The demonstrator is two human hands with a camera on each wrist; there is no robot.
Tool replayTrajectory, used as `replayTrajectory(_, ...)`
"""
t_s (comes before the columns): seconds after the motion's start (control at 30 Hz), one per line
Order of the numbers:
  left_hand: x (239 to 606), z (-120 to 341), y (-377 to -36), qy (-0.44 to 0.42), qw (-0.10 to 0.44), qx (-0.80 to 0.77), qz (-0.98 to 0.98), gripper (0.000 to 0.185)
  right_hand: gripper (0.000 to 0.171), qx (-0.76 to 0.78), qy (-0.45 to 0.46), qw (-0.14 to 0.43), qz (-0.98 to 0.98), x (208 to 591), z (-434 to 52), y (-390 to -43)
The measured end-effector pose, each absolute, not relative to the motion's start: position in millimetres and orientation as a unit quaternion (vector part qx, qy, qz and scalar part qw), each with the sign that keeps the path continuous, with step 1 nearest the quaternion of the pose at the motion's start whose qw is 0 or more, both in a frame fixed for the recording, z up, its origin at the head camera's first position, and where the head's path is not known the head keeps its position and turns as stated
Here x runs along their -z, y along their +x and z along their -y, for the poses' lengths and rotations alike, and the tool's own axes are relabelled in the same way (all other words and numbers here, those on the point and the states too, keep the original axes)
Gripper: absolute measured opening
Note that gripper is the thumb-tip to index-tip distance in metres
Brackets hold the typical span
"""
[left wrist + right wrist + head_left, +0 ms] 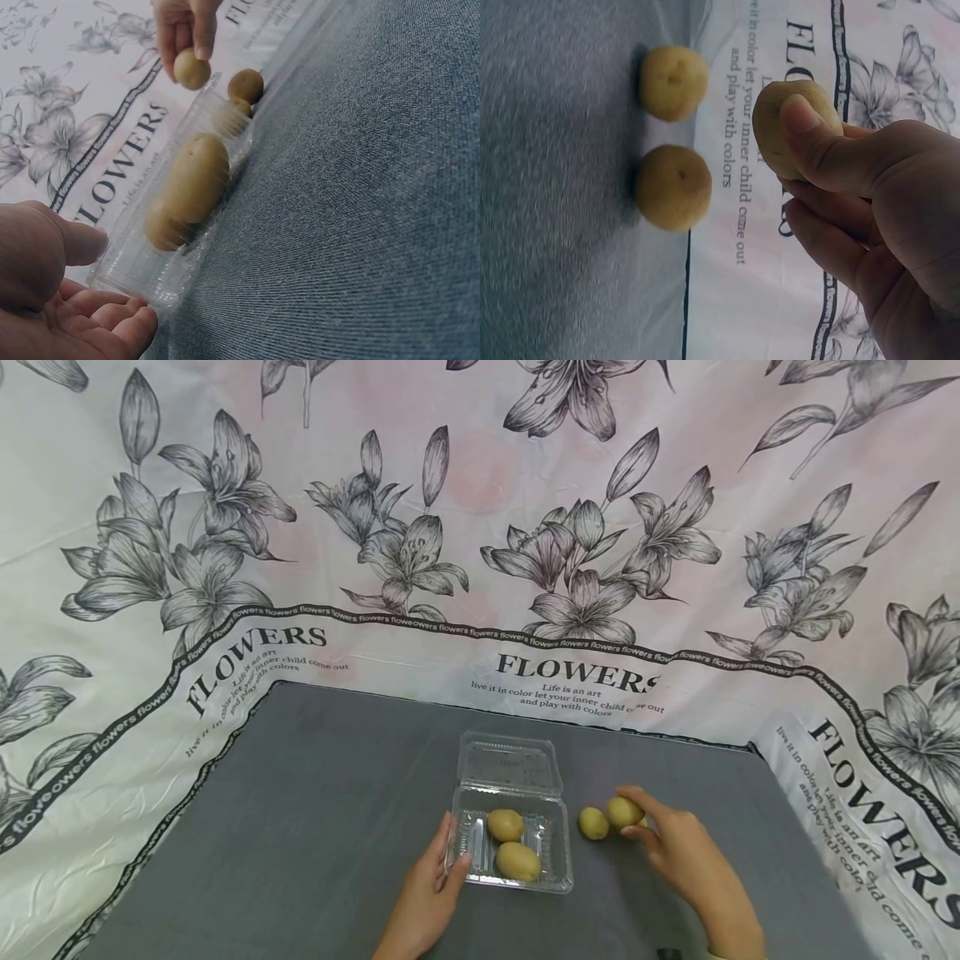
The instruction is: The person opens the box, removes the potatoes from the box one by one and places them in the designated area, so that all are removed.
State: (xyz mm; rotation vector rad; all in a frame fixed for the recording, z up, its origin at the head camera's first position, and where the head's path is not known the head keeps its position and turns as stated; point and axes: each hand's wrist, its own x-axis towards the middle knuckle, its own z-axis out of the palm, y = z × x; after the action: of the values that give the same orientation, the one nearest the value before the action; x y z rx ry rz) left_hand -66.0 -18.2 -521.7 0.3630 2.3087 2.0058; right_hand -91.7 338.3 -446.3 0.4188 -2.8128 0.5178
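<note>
A clear plastic clamshell container [555, 860] stands on the dark table with its lid [510, 764] folded back. Two potatoes [518, 862] lie inside it, one behind the other. My left hand [429, 889] holds the container's near left side, thumb at the rim and fingers along the outer wall. To the right of the container, my right hand [678, 843] pinches a small round potato [784, 127] between thumb and fingers, raised above the table. Two more potatoes [673, 187] sit on the table beside that hand; in the head view one [593, 823] shows, the other is hidden.
The grey table [322, 810] spreads out on both sides of the container. Behind it hangs a white cloth [420, 668] printed with flowers and lettering, which also closes in the left and right sides. A small dark object [669, 953] shows at the bottom edge.
</note>
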Motion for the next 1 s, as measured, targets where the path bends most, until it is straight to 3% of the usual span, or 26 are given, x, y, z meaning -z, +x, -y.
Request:
replayTrajectory(0.73,522,18,-65,0.11,0.034,-0.648,-0.753,0.071,0.052,-0.167,0.121,0.157,0.966,450,-371,-82)
replayTrajectory(1.0,522,18,-65,0.109,0.035,-0.652,-0.75,0.071,0.052,-0.166,0.093,0.132,0.973,452,-381,-77)
